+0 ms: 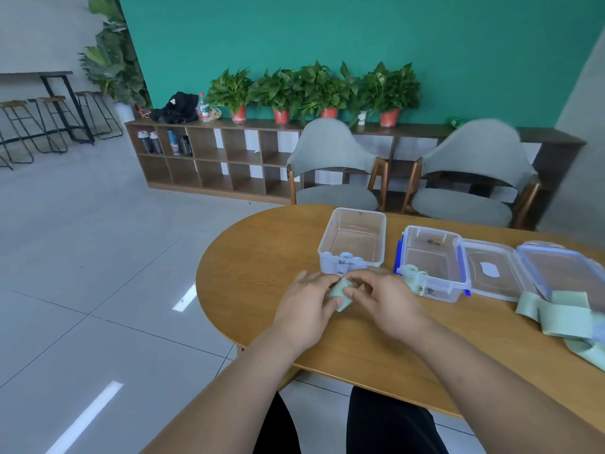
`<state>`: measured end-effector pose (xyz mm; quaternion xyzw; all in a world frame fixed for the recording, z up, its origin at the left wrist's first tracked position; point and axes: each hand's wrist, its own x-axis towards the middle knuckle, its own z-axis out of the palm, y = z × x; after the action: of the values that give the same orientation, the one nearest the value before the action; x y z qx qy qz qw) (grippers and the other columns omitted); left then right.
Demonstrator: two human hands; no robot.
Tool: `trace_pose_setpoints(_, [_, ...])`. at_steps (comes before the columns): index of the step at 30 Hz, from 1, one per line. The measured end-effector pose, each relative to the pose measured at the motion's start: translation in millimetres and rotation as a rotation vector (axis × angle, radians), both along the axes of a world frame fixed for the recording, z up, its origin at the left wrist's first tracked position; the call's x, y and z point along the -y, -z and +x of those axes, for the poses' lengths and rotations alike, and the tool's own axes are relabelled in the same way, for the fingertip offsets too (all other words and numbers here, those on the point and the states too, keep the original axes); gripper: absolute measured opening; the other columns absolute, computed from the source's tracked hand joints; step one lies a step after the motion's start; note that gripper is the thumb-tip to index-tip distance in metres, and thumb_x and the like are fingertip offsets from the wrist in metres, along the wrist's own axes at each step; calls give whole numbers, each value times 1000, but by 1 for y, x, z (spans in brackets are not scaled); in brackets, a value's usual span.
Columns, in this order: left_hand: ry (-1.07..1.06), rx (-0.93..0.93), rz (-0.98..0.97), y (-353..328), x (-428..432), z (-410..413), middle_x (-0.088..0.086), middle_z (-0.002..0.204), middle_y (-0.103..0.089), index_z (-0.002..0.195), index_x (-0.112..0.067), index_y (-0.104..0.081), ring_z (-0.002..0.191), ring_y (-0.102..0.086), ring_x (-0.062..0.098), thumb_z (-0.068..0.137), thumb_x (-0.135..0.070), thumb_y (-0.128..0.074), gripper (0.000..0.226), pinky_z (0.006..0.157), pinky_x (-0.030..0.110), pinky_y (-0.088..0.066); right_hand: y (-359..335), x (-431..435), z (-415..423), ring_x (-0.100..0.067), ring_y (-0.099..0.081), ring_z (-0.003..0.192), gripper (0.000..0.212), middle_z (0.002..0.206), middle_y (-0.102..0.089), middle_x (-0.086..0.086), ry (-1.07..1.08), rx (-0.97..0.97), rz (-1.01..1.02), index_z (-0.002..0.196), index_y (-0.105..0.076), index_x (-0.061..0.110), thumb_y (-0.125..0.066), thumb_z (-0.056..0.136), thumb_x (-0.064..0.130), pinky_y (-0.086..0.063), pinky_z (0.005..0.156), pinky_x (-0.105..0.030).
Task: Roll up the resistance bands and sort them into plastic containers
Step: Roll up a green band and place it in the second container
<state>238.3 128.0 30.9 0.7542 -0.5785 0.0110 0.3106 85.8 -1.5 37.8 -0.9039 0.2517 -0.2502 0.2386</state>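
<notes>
Head view, looking down over an oval wooden counter (255, 257). Shows the left hand (306, 301) and the right hand (383, 298) meeting low over the counter's near middle, pinching a small pale green rolled resistance band (340, 294) between thumbs and fingertips. Both grips narrow, curled round that roll. Places the roll just in front of a clear lidless plastic container (327, 237), with pale blue rolled bands (347, 257) standing against its near wall. Finds to the right, apart from it, a clear plastic container with blue clips (458, 270), holding pale green rolled bands (413, 269) in its near left corner. Just beside that, a clear flat lid with a white patch (491, 253), then a blue-rimmed clear lid (569, 273). Nearer, at the right, a loose heap of flat pale green bands (563, 317) on the counter. Beyond, two grey padded chairs (334, 165).
</notes>
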Motion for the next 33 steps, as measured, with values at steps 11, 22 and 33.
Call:
trace_pose_setpoints(11, [61, 37, -45, -32, 56, -54, -10, 109, -71, 121, -30, -69, 113, -55, 16, 93, -42, -70, 31, 88, 38, -50, -64, 38, -66, 4, -64, 72, 22, 101, -72, 17, 25, -152, 64, 113, -75, 39, -75, 95, 26, -45, 67, -16])
trace_pose_setpoints(22, [47, -45, -82, -47, 108, -81, -11, 109, -70, 116, -28, -71, 112, -56, 12, 90, -40, -75, 29, 81, 32, -49, -98, 78, -84, -1, -68, 90, 20, 100, -73, 16, 132, -277, 0, 114, -78, 38, -76, 94, 34, -41, 64, -5])
trace_pose_setpoints(33, [211, 166, 83, -40, 154, -69, -9, 132, -65, 140, -27, -63, 127, -46, 19, 91, -39, -79, 53, 100, 40, -49, -93, 133, -90, -7, -61, 93, 27, 112, -75, 6, 227, -487, -134, 123, -75, 27, -75, 96, 30, -46, 85, -19])
